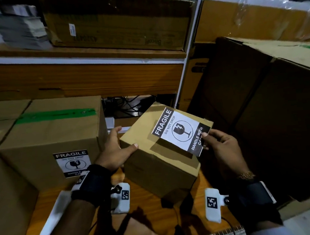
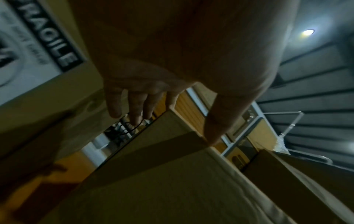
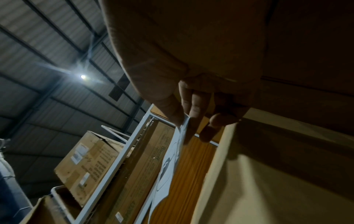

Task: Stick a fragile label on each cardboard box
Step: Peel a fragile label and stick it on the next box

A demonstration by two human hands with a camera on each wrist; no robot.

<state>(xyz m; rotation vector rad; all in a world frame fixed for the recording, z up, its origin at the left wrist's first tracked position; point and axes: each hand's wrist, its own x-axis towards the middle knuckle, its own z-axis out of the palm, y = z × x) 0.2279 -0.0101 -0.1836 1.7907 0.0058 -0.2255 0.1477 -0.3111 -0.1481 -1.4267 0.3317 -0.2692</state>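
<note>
A small cardboard box (image 1: 159,165) stands in the middle of the wooden table, also visible in the left wrist view (image 2: 162,174) and the right wrist view (image 3: 258,181). My left hand (image 1: 123,140) holds its left corner, thumb on the near edge and fingers along the left side (image 2: 168,125). My right hand (image 1: 205,140) pinches the lower right corner of a black-and-white fragile label (image 1: 179,130) just over the box's top, where it casts a shadow. In the right wrist view my thumb and fingers (image 3: 184,121) hold the label (image 3: 172,159) edge-on.
A bigger box (image 1: 40,137) with green tape stands at the left, with a fragile label (image 1: 72,163) stuck on its near face (image 2: 28,53). A tall box (image 1: 270,108) closes the right side. Shelves with boxes (image 1: 117,27) rise behind. White paper (image 1: 54,214) lies on the table (image 1: 148,210).
</note>
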